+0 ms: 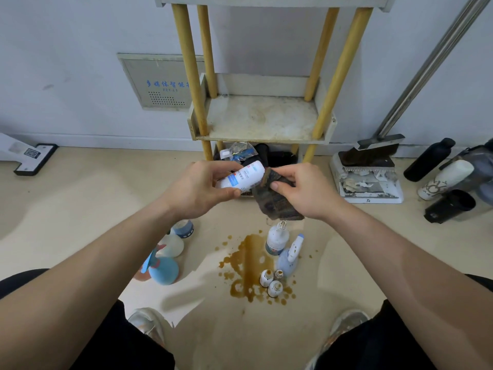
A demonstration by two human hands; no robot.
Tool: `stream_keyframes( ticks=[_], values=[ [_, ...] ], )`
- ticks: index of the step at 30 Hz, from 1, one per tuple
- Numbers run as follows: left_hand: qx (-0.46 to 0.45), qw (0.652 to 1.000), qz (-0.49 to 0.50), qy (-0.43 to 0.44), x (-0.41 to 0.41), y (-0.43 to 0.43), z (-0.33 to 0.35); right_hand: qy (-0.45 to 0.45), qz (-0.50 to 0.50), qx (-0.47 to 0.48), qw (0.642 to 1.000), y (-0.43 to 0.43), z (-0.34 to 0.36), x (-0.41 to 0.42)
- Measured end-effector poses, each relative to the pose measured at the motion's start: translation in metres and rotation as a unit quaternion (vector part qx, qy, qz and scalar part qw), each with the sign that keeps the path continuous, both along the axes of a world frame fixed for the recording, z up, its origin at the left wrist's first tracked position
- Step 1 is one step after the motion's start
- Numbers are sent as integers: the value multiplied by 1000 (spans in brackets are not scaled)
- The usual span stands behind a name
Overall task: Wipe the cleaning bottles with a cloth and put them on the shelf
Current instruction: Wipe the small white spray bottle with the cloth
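My left hand (198,189) grips a white bottle with a blue label (244,177), held on its side in front of the shelf. My right hand (301,189) pinches a dark, stained cloth (274,201) against the bottle's right end; the cloth hangs down below the hand. The shelf (262,117) has yellow posts and a bare, stained grey middle tier. On the floor below stand more bottles: a white one with a blue label (277,240), a pale blue spray bottle (289,259), three small brown-capped bottles (272,283), and blue spray bottles (162,268) at the left.
A brown spill (246,265) spreads on the beige floor between my feet. A dustpan with debris and a broom (369,177) stand at the right, beside dark and white flasks (442,177). Dark items fill the shelf's bottom tier (256,153).
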State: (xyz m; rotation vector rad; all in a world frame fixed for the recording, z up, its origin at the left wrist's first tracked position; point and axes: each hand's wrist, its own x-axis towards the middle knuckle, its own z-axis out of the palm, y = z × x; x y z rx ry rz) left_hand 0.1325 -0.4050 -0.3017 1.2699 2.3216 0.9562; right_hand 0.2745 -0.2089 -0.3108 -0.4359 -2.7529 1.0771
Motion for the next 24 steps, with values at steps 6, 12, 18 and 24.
stream_keyframes(
  ticks=[6, 12, 18, 24],
  values=[
    [-54, 998, 16, 30, -3, -3, 9, 45, -36, -74, 996, 15, 6, 4],
    [-96, 985, 19, 144, 17, 3, 16, -13, 81, -95, 992, 2, 8, 4],
    [-80, 992, 13, 97, 19, -2, 19, -93, 118, -177, 973, -10, -4, 4],
    [-29, 997, 71, -34, 7, -12, 18, -109, 119, -259, 952, -25, -17, 1]
  ],
)
